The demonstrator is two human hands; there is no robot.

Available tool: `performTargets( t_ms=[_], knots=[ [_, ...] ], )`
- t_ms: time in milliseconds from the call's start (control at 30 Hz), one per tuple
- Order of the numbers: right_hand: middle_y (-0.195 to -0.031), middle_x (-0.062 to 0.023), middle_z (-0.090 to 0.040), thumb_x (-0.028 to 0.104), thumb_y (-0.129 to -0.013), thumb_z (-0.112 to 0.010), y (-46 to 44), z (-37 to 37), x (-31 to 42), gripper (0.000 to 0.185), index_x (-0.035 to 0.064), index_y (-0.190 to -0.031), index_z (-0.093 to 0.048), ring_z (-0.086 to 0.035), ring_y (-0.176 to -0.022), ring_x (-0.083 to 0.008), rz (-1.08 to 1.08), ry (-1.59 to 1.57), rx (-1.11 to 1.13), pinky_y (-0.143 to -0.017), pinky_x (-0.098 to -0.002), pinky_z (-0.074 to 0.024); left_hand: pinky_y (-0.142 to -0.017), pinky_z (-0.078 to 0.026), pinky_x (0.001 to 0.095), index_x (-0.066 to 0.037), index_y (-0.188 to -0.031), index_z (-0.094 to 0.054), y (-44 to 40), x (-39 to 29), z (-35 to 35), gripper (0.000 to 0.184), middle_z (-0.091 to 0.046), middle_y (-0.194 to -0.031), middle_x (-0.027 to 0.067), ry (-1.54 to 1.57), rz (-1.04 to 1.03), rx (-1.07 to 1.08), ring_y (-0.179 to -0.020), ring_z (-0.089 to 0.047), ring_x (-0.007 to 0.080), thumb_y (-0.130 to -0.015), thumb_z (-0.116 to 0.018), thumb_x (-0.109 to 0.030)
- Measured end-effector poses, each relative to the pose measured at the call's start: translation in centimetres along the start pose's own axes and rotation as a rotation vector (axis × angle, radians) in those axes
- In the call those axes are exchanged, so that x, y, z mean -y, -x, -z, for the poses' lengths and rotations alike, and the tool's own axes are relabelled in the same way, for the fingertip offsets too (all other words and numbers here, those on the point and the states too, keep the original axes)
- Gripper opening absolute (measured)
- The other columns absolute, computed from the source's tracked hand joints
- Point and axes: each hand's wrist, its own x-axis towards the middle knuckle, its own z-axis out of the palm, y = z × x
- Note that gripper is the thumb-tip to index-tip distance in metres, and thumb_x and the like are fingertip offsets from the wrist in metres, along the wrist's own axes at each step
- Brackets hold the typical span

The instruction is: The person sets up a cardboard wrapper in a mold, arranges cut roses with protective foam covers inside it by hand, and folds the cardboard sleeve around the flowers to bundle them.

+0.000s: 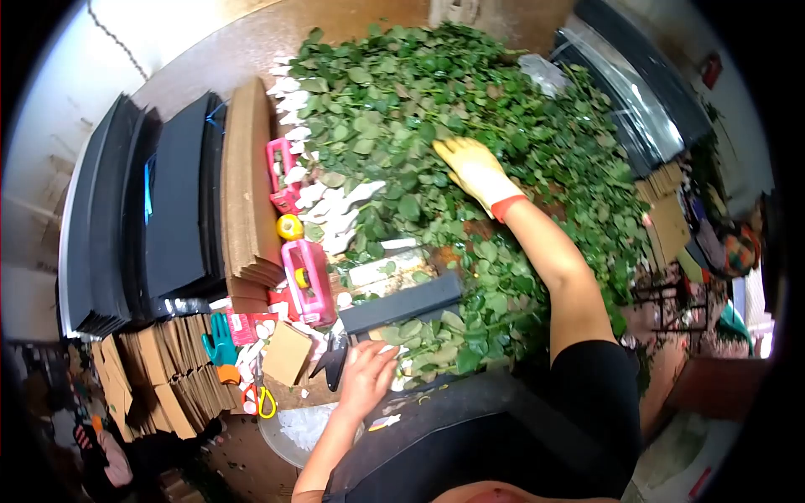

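Note:
My right hand (pixel 476 170), in a pale yellow glove with a red cuff, reaches onto a wide heap of leafy green stems (pixel 394 101). Its fingers are stretched out over the leaves, and I see nothing gripped. Bare and low at the table's near edge, my left hand (pixel 369 375) has bent fingers beside a few leafy stems (pixel 436 344) and small white pieces; what they hold is hidden. A dark grey bar (pixel 402 303) lies just beyond it. White-wrapped ends (pixel 335 210) line the heap's left side.
Pink tape dispensers (pixel 307 283) and a yellow tape roll (pixel 289 226) stand left of the stems. Scissors (pixel 267 402), a teal glove (pixel 220 342) and cardboard stacks (pixel 251 184) are farther left. Black folded sheets (pixel 180 193) stand behind. Another person (pixel 738 251) appears at far right.

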Motion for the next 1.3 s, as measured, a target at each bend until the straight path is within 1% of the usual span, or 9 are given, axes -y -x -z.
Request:
performTargets(
  t_ms=[167,300,433,500,733,833,967,1167,1300],
  knots=[
    [-0.131,-0.0179,-0.070,0.012,-0.101,-0.057,2.0,2.0,4.6,0.039,0.0120,-0.139,-0.064,-0.067,-0.123,-0.0330,-0.131,-0.042,0.636,-0.105,-0.0470,-0.0535,-0.090,-0.052,0.0408,-0.009,-0.113,-0.079,0.6,-0.1,-1.5,0.028,-0.067,-0.113,0.0132,0.122,0.157,-0.112,-0.105,-0.063,0.0323,-0.085,-0.080,-0.002],
    [-0.115,-0.0174,-0.075,0.016,-0.099,-0.058,6.8,2.4,2.9,0.033,0.0104,-0.130,-0.070,-0.072,-0.110,-0.0384,0.093,-0.377,0.698,-0.098,-0.0474,-0.0579,-0.088,-0.053,0.0398,-0.012,-0.112,-0.081,0.6,0.4,-1.3,0.029,-0.068,-0.112,0.0111,0.108,0.151,-0.082,-0.105,-0.064,0.0307,-0.085,-0.080,-0.002],
    [-0.103,-0.0194,-0.074,0.030,-0.106,-0.055,-4.2,4.1,1.5,0.029,0.0053,-0.103,-0.070,-0.070,-0.096,-0.0362,-0.020,-0.480,0.143,-0.092,-0.0467,-0.0571,-0.088,-0.054,0.0399,-0.013,-0.112,-0.081,0.5,0.4,-1.1,0.030,-0.068,-0.112,0.0110,0.122,0.154,-0.064,-0.103,-0.065,0.0308,-0.084,-0.082,-0.004],
    [-0.118,-0.0176,-0.075,0.023,-0.104,-0.057,-10.5,2.3,0.5,0.031,0.0060,-0.127,-0.070,-0.070,-0.108,-0.0382,0.007,-0.437,-0.135,-0.098,-0.0467,-0.0559,-0.088,-0.054,0.0402,-0.014,-0.112,-0.082,0.6,0.9,-1.2,0.030,-0.069,-0.111,0.0103,0.121,0.138,-0.058,-0.102,-0.066,0.0306,-0.083,-0.083,-0.004],
    [-0.162,-0.0143,-0.050,0.015,-0.100,-0.062,-20.0,-4.9,2.2,0.037,0.0074,-0.135,-0.070,-0.052,-0.146,-0.0241,-0.473,-0.025,0.227,-0.114,-0.0372,-0.0483,-0.085,-0.055,0.0402,-0.015,-0.111,-0.082,0.3,0.8,-1.1,0.031,-0.070,-0.110,0.0097,0.071,0.131,-0.069,-0.099,-0.067,0.0307,-0.082,-0.087,-0.009],
    [-0.157,-0.0109,-0.056,0.012,-0.099,-0.061,-17.3,-6.1,-0.4,0.032,0.0089,-0.128,-0.074,-0.056,-0.142,-0.0249,-0.482,-0.656,-0.134,-0.115,-0.0376,-0.0480,-0.085,-0.055,0.0400,-0.016,-0.111,-0.082,0.4,1.0,-1.3,0.030,-0.070,-0.110,0.0094,0.074,0.121,-0.075,-0.099,-0.067,0.0308,-0.082,-0.087,-0.009],
    [-0.139,-0.0118,-0.069,0.001,-0.095,-0.063,-6.5,6.2,-1.6,0.030,0.0048,-0.124,-0.071,-0.064,-0.127,-0.0320,-0.134,-0.495,-0.461,-0.111,-0.0412,-0.0498,-0.086,-0.054,0.0405,-0.015,-0.109,-0.082,0.3,1.7,-1.4,0.029,-0.070,-0.110,0.0087,0.105,0.071,-0.074,-0.100,-0.066,0.0308,-0.082,-0.087,-0.009],
    [-0.122,-0.0138,-0.074,-0.022,-0.073,-0.060,9.5,16.6,1.9,0.052,0.0055,-0.115,-0.071,-0.072,-0.110,-0.0344,0.062,-0.440,-0.361,-0.098,-0.0444,-0.0592,-0.091,-0.052,0.0441,-0.007,-0.116,-0.074,-0.4,1.4,-0.1,0.031,-0.071,-0.111,0.0131,0.081,-0.017,0.000,-0.104,-0.066,0.0357,-0.084,-0.077,-0.009],
    [-0.117,-0.0145,-0.073,-0.005,-0.078,-0.067,15.9,15.9,4.9,0.034,0.0065,-0.109,-0.069,-0.075,-0.095,-0.0333,0.199,-0.393,-0.270,-0.081,-0.0425,-0.0617,-0.098,-0.052,0.0447,-0.003,-0.127,-0.067,0.4,2.1,-1.2,0.047,-0.070,-0.117,0.0171,0.112,0.219,0.046,-0.111,-0.065,0.0387,-0.084,-0.079,-0.016]
  ],
)
